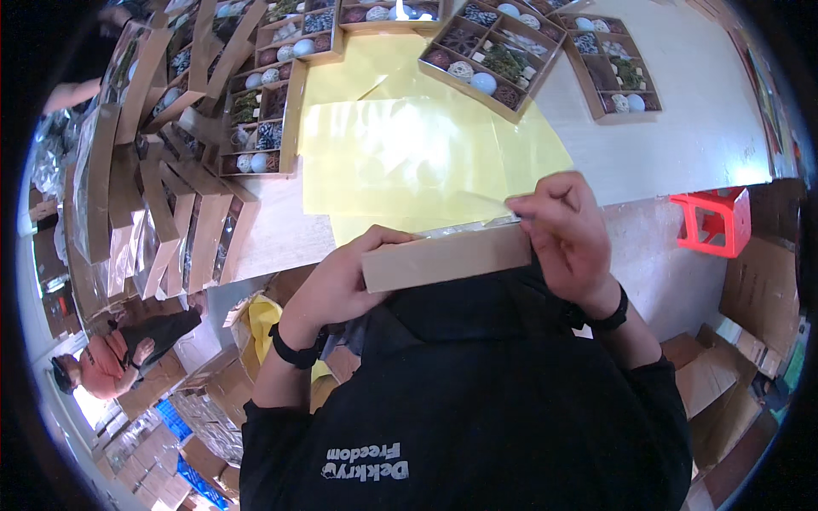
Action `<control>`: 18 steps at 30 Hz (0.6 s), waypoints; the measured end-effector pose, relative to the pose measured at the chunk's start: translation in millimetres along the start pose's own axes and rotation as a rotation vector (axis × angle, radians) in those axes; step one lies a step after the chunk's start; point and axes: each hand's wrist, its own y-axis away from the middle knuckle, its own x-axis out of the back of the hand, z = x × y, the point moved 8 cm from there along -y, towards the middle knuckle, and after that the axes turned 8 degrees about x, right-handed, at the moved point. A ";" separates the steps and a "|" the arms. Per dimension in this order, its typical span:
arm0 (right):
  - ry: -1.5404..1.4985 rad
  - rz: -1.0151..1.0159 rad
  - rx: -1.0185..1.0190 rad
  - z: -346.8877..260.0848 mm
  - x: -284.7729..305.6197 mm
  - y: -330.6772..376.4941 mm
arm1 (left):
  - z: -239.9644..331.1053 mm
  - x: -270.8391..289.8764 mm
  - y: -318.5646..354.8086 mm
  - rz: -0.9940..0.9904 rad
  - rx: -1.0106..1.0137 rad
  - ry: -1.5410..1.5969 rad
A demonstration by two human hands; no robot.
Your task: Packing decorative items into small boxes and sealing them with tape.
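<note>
A shallow tan cardboard box (447,258) stands on its edge in front of my chest, its plain side facing me. My left hand (345,271) is closed round its left end, thumb low and fingers over the top. At the upper right corner, my right hand (567,234) pinches the edge of shiny clear plastic film (477,226), which runs along the box's top edge. The far face of the box is hidden from me. Beyond it, yellow sheets (400,153) lie on the table, with glare across them.
Divided boxes of decorative balls and pine cones (494,60) lie at the table's far side, another box (609,68) right of them. Similar boxes (162,213) are stacked at left. A red stool (714,221) stands at right; a person (111,362) is at lower left.
</note>
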 end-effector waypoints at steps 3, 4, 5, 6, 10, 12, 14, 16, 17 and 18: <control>0.065 -0.070 0.051 -4.3 -11.7 2.0 | 29.2 -2.2 7.2 0.140 -0.043 0.060; 0.113 -0.082 0.102 -6.6 -13.8 1.5 | 45.5 2.6 13.2 0.276 -0.088 0.058; 0.163 -0.093 0.153 -8.5 -15.5 0.8 | 60.8 2.0 14.5 0.281 -0.085 0.061; 0.158 -0.098 0.149 -8.0 -14.5 1.4 | 86.1 0.0 18.6 0.348 -0.139 -0.278; 0.278 -0.210 0.310 -23.0 -16.1 -5.3 | 93.1 -15.5 9.0 0.472 -0.141 -0.536; 0.313 -0.242 0.366 -27.5 -15.1 -9.3 | 71.8 -16.7 3.9 0.494 -0.078 -0.328; 0.331 -0.311 0.392 -27.2 -16.7 -13.3 | 69.6 -12.3 0.4 0.502 -0.106 -0.319; 0.339 -0.328 0.421 -28.7 -16.9 -17.5 | 68.1 -8.5 -2.9 0.507 -0.133 -0.307; 0.346 -0.342 0.454 -30.7 -17.9 -17.9 | 74.0 -9.8 -2.4 0.524 -0.234 -0.400; 0.347 -0.343 0.452 -30.4 -17.3 -19.5 | 81.0 -11.6 -0.3 0.541 -0.338 -0.495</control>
